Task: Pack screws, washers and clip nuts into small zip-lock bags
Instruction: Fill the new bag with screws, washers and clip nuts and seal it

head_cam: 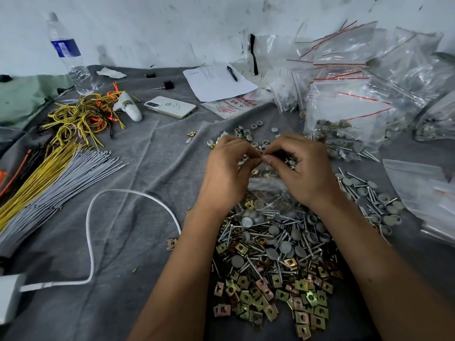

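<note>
Clear plastic, that's the small zip-lock bag (267, 183), hanging between the two hands above the mixed pile of screws, washers and clip nuts (273, 252) on the grey cloth (147, 168). The left hand (226, 173) and right hand (300, 168) meet at the bag's top edge, fingertips pinching it together; I judge they are working the seal or mouth, though which I cannot tell. Risk here: if the strip isn't pressed along its whole run, the hardware inside could spill back into the pile, and sharp screw tips could pierce the thin film. The bag looks limp and see-through, with brassy clip nuts and grey washers showing near its top. Out right, filled bags with red seal lines (344, 124) stack up; to the left lie bundled cable ties (49, 180), a phone (170, 107) and a water bottle (67, 52).
</note>
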`<state>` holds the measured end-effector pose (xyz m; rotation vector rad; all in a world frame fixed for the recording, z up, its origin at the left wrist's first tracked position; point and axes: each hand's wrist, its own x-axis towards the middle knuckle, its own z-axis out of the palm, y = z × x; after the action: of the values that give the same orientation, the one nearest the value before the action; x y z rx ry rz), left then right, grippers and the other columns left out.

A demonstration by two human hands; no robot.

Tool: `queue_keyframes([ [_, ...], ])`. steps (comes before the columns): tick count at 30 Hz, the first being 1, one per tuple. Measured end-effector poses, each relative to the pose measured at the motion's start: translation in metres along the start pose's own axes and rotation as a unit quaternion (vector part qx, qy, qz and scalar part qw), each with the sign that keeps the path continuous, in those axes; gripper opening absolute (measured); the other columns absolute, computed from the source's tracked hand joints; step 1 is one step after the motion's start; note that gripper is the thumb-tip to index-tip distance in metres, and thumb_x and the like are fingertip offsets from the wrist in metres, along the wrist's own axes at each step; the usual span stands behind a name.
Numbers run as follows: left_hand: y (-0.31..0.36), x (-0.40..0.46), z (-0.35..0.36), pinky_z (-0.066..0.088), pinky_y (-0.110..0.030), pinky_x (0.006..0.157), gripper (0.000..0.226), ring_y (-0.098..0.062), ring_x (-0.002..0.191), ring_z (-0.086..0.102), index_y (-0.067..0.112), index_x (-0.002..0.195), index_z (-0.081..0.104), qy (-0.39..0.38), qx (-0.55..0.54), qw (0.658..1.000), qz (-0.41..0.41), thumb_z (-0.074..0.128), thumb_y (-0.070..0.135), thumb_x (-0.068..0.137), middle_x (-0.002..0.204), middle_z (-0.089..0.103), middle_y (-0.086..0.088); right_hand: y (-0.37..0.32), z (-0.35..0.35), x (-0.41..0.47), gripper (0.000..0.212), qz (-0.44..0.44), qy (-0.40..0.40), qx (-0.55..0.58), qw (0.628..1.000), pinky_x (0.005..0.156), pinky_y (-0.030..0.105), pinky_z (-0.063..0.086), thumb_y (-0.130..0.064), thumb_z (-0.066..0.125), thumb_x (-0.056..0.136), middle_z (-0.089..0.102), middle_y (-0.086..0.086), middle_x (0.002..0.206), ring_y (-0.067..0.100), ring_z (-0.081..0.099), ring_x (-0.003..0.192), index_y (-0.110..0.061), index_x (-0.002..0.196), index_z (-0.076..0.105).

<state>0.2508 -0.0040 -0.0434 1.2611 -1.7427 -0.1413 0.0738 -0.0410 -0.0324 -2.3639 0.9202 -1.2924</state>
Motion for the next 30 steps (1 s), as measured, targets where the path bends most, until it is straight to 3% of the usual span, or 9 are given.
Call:
queue_keyframes([
  [6, -0.003, 0.000, -0.003, 0.042, -0.029, 0.089, 0.004, -0.018, 0.104, 0.056, 0.011, 0.090, 0.076, -0.003, 0.012, 0.999, -0.043, 0.079, 0.014, 0.089, 0.100, 0.074, 0.003, 0.002, 0.000, -0.001, 0.007, 0.028, 0.004, 0.015, 0.999, 0.076, 0.016, 0.049, -0.005, 0.073, 0.091, 0.064, -0.003, 0.090, 0.010, 0.062, 0.084, -0.010, 0.095, 0.072],
  [11, -0.008, 0.002, -0.006, 0.032, -0.012, 0.093, 0.002, -0.019, 0.113, 0.053, 0.010, 0.089, 0.076, -0.017, 0.036, 0.999, -0.038, 0.076, 0.010, 0.090, 0.116, 0.071, -0.001, 0.003, 0.000, -0.002, 0.004, 0.039, 0.007, 0.025, 0.999, 0.075, 0.013, 0.047, -0.007, 0.074, 0.091, 0.063, -0.005, 0.089, 0.009, 0.062, 0.083, -0.008, 0.095, 0.072],
  [17, -0.007, 0.002, -0.007, 0.033, -0.011, 0.093, 0.002, -0.013, 0.111, 0.052, 0.012, 0.088, 0.076, -0.013, 0.023, 0.999, -0.031, 0.078, 0.012, 0.089, 0.110, 0.071, 0.003, 0.007, 0.000, -0.003, 0.005, 0.056, 0.019, 0.052, 0.997, 0.074, 0.017, 0.048, -0.005, 0.073, 0.092, 0.064, -0.008, 0.089, 0.009, 0.063, 0.083, -0.007, 0.096, 0.072],
  [22, -0.011, 0.002, -0.009, 0.036, -0.025, 0.095, 0.006, -0.015, 0.118, 0.049, 0.016, 0.088, 0.077, -0.023, 0.016, 0.998, -0.057, 0.078, 0.011, 0.089, 0.117, 0.071, 0.008, 0.010, -0.002, -0.003, 0.005, 0.067, 0.028, 0.062, 0.995, 0.072, 0.017, 0.048, -0.004, 0.072, 0.092, 0.064, -0.006, 0.089, 0.011, 0.062, 0.082, -0.007, 0.095, 0.070],
  [27, -0.009, 0.001, -0.005, 0.039, -0.027, 0.095, 0.004, -0.018, 0.115, 0.052, 0.015, 0.085, 0.080, -0.015, 0.024, 0.999, -0.027, 0.083, 0.013, 0.084, 0.110, 0.073, 0.007, 0.009, 0.001, -0.002, 0.007, 0.031, -0.014, -0.018, 0.999, 0.081, 0.013, 0.042, -0.010, 0.076, 0.090, 0.067, -0.005, 0.093, 0.007, 0.058, 0.090, -0.010, 0.097, 0.075],
  [30, -0.010, 0.001, -0.006, 0.035, -0.015, 0.093, 0.004, -0.015, 0.114, 0.051, 0.019, 0.088, 0.079, -0.013, 0.028, 0.998, -0.053, 0.083, 0.020, 0.086, 0.111, 0.072, 0.008, 0.010, 0.000, -0.002, 0.009, 0.029, -0.005, -0.026, 0.999, 0.081, 0.009, 0.039, -0.010, 0.078, 0.087, 0.067, -0.010, 0.090, -0.005, 0.055, 0.088, -0.011, 0.095, 0.077],
])
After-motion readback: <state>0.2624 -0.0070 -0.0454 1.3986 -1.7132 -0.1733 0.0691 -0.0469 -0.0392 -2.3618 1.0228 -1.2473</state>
